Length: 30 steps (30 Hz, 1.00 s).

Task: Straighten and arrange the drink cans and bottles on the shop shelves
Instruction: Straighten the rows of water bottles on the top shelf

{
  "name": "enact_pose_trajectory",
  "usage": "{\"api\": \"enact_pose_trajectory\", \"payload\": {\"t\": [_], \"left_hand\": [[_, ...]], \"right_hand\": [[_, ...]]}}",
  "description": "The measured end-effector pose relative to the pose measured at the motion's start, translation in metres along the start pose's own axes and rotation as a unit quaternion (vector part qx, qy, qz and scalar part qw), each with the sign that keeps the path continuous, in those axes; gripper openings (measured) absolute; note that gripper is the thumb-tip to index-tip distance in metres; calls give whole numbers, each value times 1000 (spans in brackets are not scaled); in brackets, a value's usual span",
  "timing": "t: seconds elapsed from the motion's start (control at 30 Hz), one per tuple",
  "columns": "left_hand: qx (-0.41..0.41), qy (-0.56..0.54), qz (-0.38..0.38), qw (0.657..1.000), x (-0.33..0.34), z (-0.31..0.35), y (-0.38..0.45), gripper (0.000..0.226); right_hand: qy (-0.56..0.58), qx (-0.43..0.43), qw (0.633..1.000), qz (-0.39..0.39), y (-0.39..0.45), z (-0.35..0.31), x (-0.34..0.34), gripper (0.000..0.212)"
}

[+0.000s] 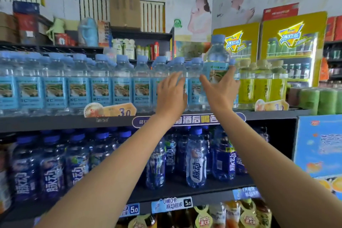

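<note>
1. Spanning the view, the upper shelf (pixel 55 123) carries a row of blue-labelled water bottles (pixel 77 87), with green-yellow bottles (pixel 262 83) at its right end.
2. Below it stand dark blue bottles (pixel 51 168).
3. Raised above the row's right end, one water bottle (pixel 216 61) is held by the right hand (pixel 220 92), fingers wrapped round its label.
4. Left hand (pixel 171 94) reaches the row, fingers spread; contact seems likely but unclear.
</note>
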<state>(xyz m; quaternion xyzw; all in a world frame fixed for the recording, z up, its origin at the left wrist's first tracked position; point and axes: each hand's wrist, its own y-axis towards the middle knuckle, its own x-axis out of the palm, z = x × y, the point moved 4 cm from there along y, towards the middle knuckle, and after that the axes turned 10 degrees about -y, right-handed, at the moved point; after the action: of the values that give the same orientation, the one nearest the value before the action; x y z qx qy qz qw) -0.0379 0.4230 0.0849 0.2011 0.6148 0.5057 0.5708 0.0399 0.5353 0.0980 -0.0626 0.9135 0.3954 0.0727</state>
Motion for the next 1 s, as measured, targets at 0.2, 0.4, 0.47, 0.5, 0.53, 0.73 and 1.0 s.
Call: {"api": "enact_pose_trajectory", "payload": {"t": [0.2,0.4,0.47,0.5,0.53,0.73,1.0], "left_hand": [[-25,31,-42,998,42,35,13,52],[-118,79,-125,982,96,65,11,52],[-128,102,-123,979,103,67,12,54],[-129,109,-118,979,106,67,12,55],[-128,115,-114,978,108,67,12,56],[-107,118,-100,982,111,57,6,61],[-120,-88,84,985,78,55,-8,49]], "right_hand": [[-25,14,1000,-14,37,52,-23,75],[-49,11,997,-64,71,100,-21,76],[-52,3,995,-82,75,107,-16,76],[-53,-3,995,-84,75,108,-13,76],[-55,-9,995,-84,77,108,-11,77],[-61,-9,994,-89,78,105,-5,78],[58,-78,990,-100,61,75,-8,65]]}}
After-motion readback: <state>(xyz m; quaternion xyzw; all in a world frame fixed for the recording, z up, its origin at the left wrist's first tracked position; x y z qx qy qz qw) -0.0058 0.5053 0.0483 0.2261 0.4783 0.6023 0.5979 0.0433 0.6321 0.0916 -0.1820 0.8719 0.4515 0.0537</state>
